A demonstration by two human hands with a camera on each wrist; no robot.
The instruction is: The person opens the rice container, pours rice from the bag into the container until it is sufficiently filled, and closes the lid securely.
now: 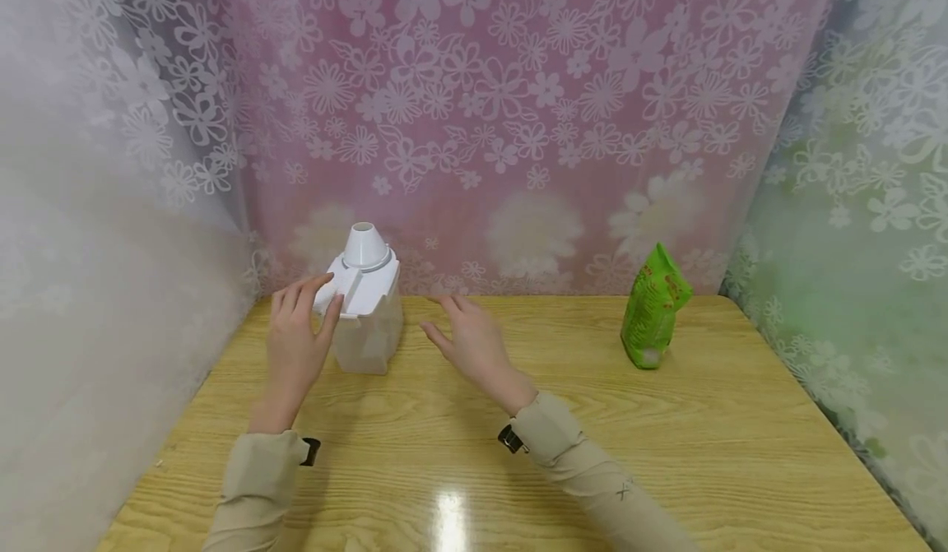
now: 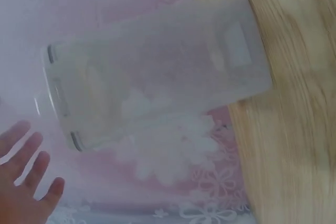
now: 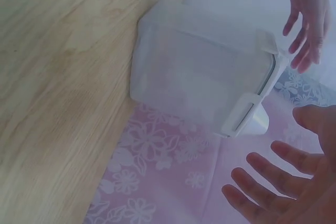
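A translucent plastic storage container [image 1: 366,342] stands upright on the table's left part, with a white lid [image 1: 363,289] on it. From the lid rises a white cone-shaped spout [image 1: 365,248]. My left hand [image 1: 299,334] is at the container's left side, fingers spread and overlapping the lid's edge in the head view. My right hand [image 1: 477,346] hovers to the right, apart from the container, its fingers extended toward it. In the right wrist view the fingers of the right hand [image 3: 283,182] are spread, with nothing in them.
A green packaged bag [image 1: 652,309] stands upright at the right of the wooden table [image 1: 563,453]. Flower-patterned curtains [image 1: 504,124] hang behind the table and along both sides. Each wrist wears a black strap [image 1: 511,438].
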